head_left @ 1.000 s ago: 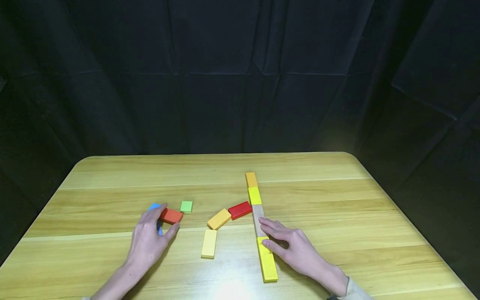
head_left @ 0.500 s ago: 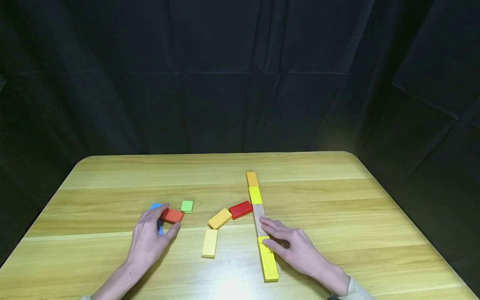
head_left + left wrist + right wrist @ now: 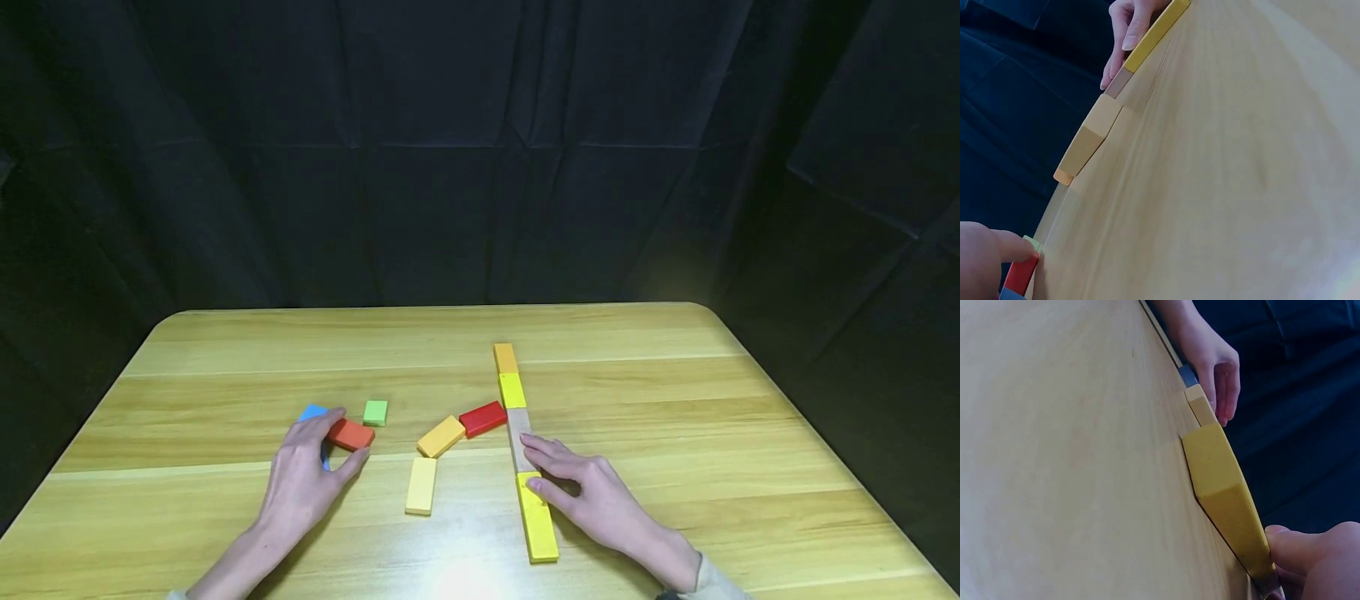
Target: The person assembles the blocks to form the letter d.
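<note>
On the left of the table, my left hand (image 3: 303, 475) pinches an orange-red block (image 3: 352, 434) between thumb and fingers. Partly hidden under that hand is a blue block (image 3: 312, 412). A small green block (image 3: 376, 412) lies just beyond the orange-red one. My right hand (image 3: 588, 496) rests with extended fingers on a straight row of blocks, touching the grey block (image 3: 517, 427) and the end of the long yellow block (image 3: 538, 529). Farther along that row lie a shorter yellow block (image 3: 512, 391) and an orange block (image 3: 506, 358).
A bright red block (image 3: 483, 419) slants off the grey one, followed by a light orange block (image 3: 441, 437) and a cream block (image 3: 421, 487). All lie flat on the wooden table (image 3: 675, 400). A dark curtain (image 3: 450, 225) hangs behind it.
My left hand has shifted slightly to the right, and the orange-red block has moved with it. The right hand and its row keep their place.
</note>
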Tool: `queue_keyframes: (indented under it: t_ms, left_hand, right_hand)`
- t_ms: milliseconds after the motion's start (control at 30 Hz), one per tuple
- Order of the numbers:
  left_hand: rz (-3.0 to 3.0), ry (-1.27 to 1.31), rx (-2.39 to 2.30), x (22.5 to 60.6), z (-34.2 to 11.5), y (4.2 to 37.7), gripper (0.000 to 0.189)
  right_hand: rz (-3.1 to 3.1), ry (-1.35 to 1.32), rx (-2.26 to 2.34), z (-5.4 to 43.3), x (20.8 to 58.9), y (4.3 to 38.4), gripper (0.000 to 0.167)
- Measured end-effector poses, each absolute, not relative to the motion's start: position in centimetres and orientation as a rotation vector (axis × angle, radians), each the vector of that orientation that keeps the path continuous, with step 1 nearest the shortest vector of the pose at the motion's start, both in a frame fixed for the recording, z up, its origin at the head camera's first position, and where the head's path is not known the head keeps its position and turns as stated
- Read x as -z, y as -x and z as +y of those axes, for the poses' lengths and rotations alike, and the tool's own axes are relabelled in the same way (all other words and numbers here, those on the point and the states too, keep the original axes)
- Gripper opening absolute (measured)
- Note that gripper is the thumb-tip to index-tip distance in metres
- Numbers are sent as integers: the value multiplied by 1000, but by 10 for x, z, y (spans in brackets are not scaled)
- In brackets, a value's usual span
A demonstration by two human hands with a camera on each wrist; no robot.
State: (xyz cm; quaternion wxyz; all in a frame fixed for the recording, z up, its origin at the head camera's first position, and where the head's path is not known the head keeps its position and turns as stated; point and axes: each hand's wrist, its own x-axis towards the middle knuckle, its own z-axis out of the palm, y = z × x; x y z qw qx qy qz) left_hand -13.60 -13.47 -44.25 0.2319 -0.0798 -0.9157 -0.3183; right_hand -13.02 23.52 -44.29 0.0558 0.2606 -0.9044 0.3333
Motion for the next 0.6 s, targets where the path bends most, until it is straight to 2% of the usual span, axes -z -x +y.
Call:
queue_keyframes:
  t_ms: [600]
  left_hand:
    - [-2476,332,918,442,-123,125,59]
  right_hand:
    - [-2742,-793,-1014,235,443,130,45]
